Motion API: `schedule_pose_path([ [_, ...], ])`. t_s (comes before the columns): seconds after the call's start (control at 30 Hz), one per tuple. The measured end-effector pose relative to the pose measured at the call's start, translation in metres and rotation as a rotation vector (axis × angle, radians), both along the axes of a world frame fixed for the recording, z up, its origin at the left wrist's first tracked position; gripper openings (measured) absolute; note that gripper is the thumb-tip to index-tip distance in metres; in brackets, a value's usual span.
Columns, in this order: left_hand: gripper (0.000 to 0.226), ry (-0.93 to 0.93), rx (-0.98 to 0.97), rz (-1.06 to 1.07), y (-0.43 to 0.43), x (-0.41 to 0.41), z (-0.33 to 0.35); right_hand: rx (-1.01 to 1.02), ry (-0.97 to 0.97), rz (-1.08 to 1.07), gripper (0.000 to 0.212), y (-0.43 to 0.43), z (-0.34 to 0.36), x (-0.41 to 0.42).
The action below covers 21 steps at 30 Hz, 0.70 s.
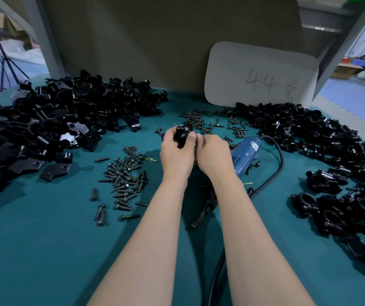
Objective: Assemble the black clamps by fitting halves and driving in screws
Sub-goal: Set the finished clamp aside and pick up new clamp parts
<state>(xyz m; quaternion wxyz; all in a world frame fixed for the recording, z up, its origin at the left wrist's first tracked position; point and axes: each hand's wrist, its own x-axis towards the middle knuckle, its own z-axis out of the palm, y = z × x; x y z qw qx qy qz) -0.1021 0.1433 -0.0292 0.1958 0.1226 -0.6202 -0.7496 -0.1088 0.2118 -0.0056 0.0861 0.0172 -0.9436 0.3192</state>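
**Two hands close on one clamp at mid-table**

Bare forearms stretch out over the teal cloth-covered table (44, 250). To their left lies a loose scatter of dark metal flanged screws (126, 175). Up at the hands now: the left hand (177, 151) grips a small glossy black clamp (182, 132), fingers curled round it, just above the table. The right hand (214, 155) crowds in against it, fingers curled inward, and what they pinch is hidden. Beside it a blue electric screwdriver (244, 155) lies flat, its black cable (281, 159) looping away. A heap of black clamp halves (55, 120) sits left and a heap of black clamps (331, 162) right, with a white rounded card marked 44 (258, 76) behind
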Motion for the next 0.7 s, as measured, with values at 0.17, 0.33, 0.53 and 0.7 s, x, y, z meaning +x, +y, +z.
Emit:
schedule_pose_path([
  [0.17, 0.020, -0.015, 0.086, -0.006, -0.002, 0.000, 0.001, -0.017, -0.020, 0.033, 0.030, 0.007, 0.010, -0.001],
  [0.33, 0.022, -0.032, 0.095, -0.021, -0.002, 0.001, 0.002, 0.029, -0.022, 0.018, 0.022, 0.004, 0.009, -0.001],
  [0.53, 0.017, -0.058, 0.106, -0.026, -0.003, 0.002, 0.001, 0.064, -0.030, 0.047, 0.023, 0.000, 0.002, 0.003],
  [0.7, 0.006, -0.067, 0.334, -0.078, -0.010, 0.003, 0.004, 0.024, -0.056, -0.119, 0.052, 0.023, 0.021, 0.003],
])
